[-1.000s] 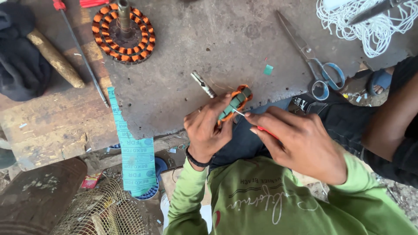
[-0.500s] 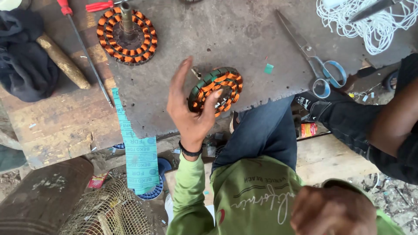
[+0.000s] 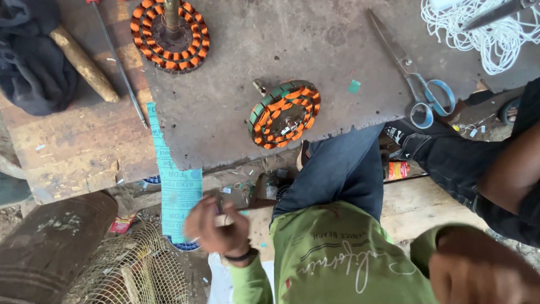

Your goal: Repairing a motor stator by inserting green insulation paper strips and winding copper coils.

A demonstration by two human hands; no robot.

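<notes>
A round motor stator (image 3: 284,112) with orange windings and green insulation lies flat on the grey slab (image 3: 236,129), near its front edge, and neither hand touches it. My left hand (image 3: 216,228) is low, down by the front of the bench next to a teal paper strip (image 3: 175,186). It is blurred with its fingers curled, and I cannot make out anything in it. My right hand (image 3: 478,270) is a blurred fist at the bottom right, close to my green sleeve. Whether it holds something is hidden.
A second orange-wound stator (image 3: 170,34) with a shaft sits at the slab's far left. Scissors (image 3: 413,79) and white string (image 3: 484,34) lie to the right. A screwdriver (image 3: 115,62), wooden handle (image 3: 84,65) and dark cloth (image 3: 31,62) are on the left. Another person's arm (image 3: 506,174) is on the right, and a wire mesh basket (image 3: 135,264) stands below.
My left hand has let go of the stator, which now lies on the slab, and dropped below the bench edge. My right hand has pulled back toward my body.
</notes>
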